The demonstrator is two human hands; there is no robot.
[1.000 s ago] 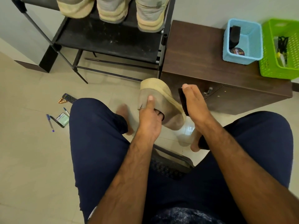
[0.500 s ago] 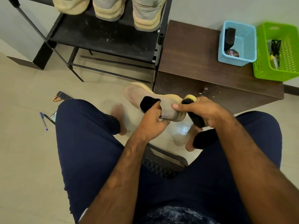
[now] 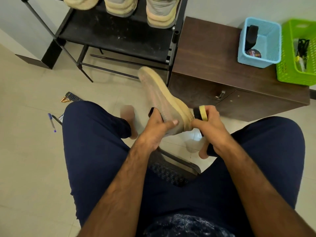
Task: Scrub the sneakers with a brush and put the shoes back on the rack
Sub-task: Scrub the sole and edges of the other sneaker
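One sneaker (image 3: 160,98), tan, held in the air between our knees, toe towards the rack (image 3: 119,40), sole edge turned to our right. Left hand (image 3: 155,132): fingers inside the collar and thumb across the side, which we judge steadies the shoe. Right hand (image 3: 210,129): wrapped round the brush (image 3: 201,112), bristles at the heel edge; we judge the scrubbing is under way. Three shoes (image 3: 159,12) sit on the rack's upper shelf, ends overhanging. Nearest edge: the cabinet (image 3: 205,53) corner, just right of the toe. Tiled floor (image 3: 34,159) to the left gives swinging room; pen (image 3: 51,122) and remote (image 3: 72,96) lie well apart.
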